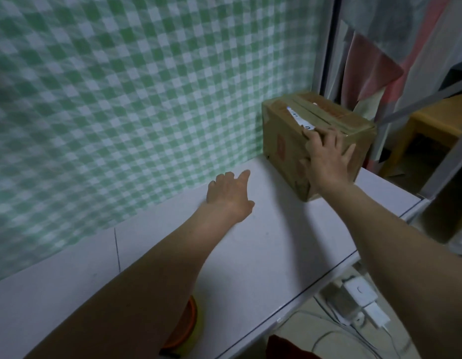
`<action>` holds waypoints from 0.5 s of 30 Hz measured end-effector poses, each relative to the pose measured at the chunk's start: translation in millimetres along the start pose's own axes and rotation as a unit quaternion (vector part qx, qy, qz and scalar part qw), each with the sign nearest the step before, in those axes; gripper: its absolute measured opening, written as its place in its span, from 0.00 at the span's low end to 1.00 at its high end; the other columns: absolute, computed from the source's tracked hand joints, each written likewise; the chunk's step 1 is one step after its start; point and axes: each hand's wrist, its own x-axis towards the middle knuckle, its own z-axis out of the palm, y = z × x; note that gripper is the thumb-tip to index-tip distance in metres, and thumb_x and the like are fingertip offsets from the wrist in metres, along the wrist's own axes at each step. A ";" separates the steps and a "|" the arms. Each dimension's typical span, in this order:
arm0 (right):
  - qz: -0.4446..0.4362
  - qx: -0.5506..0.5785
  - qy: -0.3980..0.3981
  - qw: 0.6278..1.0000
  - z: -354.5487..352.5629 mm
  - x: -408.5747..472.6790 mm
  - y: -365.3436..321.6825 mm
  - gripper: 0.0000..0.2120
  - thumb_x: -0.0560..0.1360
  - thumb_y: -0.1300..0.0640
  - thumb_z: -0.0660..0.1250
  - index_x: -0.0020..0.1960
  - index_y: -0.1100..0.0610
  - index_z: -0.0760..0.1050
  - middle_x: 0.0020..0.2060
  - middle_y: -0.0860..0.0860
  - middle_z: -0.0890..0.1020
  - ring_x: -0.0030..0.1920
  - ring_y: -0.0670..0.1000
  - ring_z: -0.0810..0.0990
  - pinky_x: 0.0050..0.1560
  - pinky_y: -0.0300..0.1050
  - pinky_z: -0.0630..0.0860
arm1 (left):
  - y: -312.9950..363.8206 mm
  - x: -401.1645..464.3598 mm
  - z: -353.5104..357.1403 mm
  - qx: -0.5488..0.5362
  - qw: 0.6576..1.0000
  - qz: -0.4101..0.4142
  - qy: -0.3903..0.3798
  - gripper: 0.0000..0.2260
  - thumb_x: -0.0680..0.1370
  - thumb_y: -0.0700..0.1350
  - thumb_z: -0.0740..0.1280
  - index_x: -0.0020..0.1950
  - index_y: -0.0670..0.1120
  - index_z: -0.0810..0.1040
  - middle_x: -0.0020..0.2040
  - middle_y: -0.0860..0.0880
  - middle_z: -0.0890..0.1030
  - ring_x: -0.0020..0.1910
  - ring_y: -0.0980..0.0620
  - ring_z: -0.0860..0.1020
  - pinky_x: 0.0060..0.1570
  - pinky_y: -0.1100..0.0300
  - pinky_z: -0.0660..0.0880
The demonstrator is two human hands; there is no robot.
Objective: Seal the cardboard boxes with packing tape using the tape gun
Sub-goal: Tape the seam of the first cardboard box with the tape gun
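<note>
Green-check cloth [121,99] backs the white surface [263,255]. Cardboard box [284,141] sits at far right end w/ long axis running away-left to near-right; white label strip on top, red side marks, print too blurred to read. Right hand [325,156] flat on box's near top corner, fingers spread. Left hand [228,195] apart from box, loosely open, holds nothing

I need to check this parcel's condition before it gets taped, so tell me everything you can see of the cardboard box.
The cardboard box is brown, worn and creased, with faded reddish print on its side. It stands upright at the far right end of the white table, close to the green checked wall covering. Its top flaps are closed, with old tape strips and a torn white label along the seam. The right hand rests spread on its near upper edge; the left hand is apart from it.
</note>
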 end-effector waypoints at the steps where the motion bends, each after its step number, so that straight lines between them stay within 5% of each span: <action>1: 0.004 0.004 -0.002 1.000 1.9 5.4 1.3 0.32 0.74 0.69 0.63 0.73 0.50 0.58 0.71 0.55 0.58 0.76 0.56 0.45 0.71 0.70 0.40 | -3.3 0.5 2.7 -0.001 1.000 -0.002 -0.003 0.33 0.78 0.55 0.64 0.78 0.52 0.50 0.73 0.44 0.63 0.72 0.44 0.61 0.67 0.52 0.62; 6: 0.001 0.002 -0.030 1.000 0.0 11.6 0.4 0.32 0.75 0.68 0.60 0.74 0.50 0.57 0.74 0.52 0.55 0.77 0.56 0.40 0.71 0.69 0.42 | -29.0 -9.1 9.6 -0.002 1.000 -0.020 -0.014 0.33 0.78 0.55 0.64 0.78 0.51 0.52 0.72 0.44 0.64 0.71 0.44 0.62 0.67 0.52 0.62; 11: -0.026 -0.128 -0.029 0.991 -10.1 -27.6 -24.9 0.36 0.77 0.60 0.60 0.78 0.47 0.44 0.78 0.51 0.45 0.77 0.58 0.38 0.71 0.65 0.37 | -55.4 -36.8 4.1 -0.023 0.999 -0.036 -0.003 0.31 0.78 0.55 0.64 0.77 0.50 0.55 0.71 0.45 0.65 0.71 0.45 0.63 0.66 0.52 0.63; 15: -0.115 -0.107 -0.140 0.978 -2.9 -97.0 -83.6 0.40 0.77 0.52 0.64 0.78 0.45 0.40 0.78 0.50 0.46 0.77 0.58 0.41 0.72 0.66 0.43 | -81.4 -77.1 -6.0 -0.025 0.998 -0.058 -0.001 0.29 0.79 0.55 0.63 0.77 0.49 0.58 0.75 0.45 0.60 0.74 0.44 0.59 0.69 0.52 0.60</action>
